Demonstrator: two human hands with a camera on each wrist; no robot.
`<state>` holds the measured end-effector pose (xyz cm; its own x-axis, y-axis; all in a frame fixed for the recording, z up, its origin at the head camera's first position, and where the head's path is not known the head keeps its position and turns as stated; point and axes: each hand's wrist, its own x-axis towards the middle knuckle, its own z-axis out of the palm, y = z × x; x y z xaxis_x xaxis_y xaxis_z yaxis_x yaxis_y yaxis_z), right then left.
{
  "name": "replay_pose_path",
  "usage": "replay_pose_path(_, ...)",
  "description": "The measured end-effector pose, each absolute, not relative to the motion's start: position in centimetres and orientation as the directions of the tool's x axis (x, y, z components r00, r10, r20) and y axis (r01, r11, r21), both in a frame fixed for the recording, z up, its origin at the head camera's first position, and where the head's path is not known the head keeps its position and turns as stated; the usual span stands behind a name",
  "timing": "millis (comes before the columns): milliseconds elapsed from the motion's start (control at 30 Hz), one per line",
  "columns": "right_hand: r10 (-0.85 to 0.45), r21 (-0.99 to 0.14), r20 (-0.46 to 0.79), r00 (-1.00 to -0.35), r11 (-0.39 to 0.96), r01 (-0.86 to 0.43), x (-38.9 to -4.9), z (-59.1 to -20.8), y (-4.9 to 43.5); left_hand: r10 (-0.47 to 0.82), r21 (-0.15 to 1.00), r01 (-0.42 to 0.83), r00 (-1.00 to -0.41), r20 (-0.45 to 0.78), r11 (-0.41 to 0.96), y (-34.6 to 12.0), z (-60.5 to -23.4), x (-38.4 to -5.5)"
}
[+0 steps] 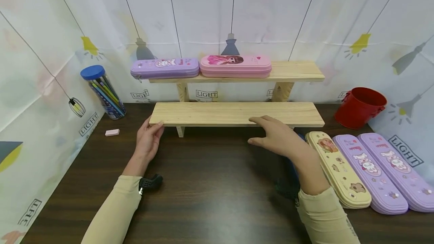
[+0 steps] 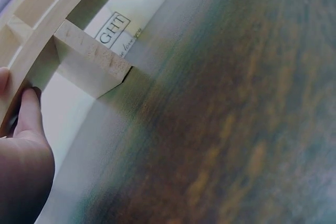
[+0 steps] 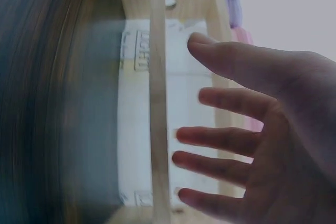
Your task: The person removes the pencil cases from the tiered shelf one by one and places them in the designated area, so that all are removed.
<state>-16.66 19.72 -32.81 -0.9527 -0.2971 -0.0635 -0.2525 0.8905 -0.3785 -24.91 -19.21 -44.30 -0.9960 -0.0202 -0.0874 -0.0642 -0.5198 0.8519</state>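
And here at twelve o'clock on the dark wood-grain worktop (image 1: 217, 199), the pale two-tier wooden shelf (image 1: 234, 114) is standing with its long boards running from left to right. The left hand (image 1: 148, 140), out towards ten o'clock, is gripping the near left corner of the lower board, and the left wrist view is showing a digit pressing up from underneath. Over at two o'clock, the right hand (image 1: 278, 134) is hovering by the front edge of that same board, thumb and fingers standing apart. Up on the top board, a long purple pencil case with a cartoon print (image 1: 164, 69) is sitting at eleven o'clock, its left end jutting past the wood, and a long pink pencil case with a doll picture (image 1: 235, 67) is lying just beside it at twelve. Swinging to three o'clock, a cream-yellow pencil case with brown animal prints (image 1: 339, 168) and two lilac cartoon pencil cases (image 1: 371, 174) are lying side by side. A glossy red bucket (image 1: 352, 112) is standing past the right hand at two o'clock, while at ten a blue-lidded clear tub of pencils (image 1: 106, 93) is leaning behind a small pale-pink block (image 1: 112, 132).
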Motion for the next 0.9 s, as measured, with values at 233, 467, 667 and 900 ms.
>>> replay_pose_path(233,-0.356,-0.414,0.029,-0.934,0.846,-0.336,-19.0,-33.2,16.2,-0.027,0.85,-0.062,-0.996,-0.089,-0.523,-19.1,-44.5,-24.8)
replay_pose_path(467,-0.368,-0.383,0.186,-0.911,0.827,-0.412,-21.0,-30.9,14.2,-0.037,0.847,-0.054,-0.996,-0.087,-0.529,-18.5,-44.3,-25.1)
replay_pose_path(667,-0.37,-0.339,0.299,-0.88,0.821,-0.46,-23.9,-28.0,13.2,-0.03,0.834,-0.057,-0.996,-0.087,-0.549,-18.7,-44.1,-25.4)
replay_pose_path(900,-0.354,-0.241,0.401,-0.845,0.849,-0.471,-27.2,-26.2,12.7,-0.039,0.839,-0.04,-0.997,-0.072,-0.543,-19.3,-44.4,-25.2)
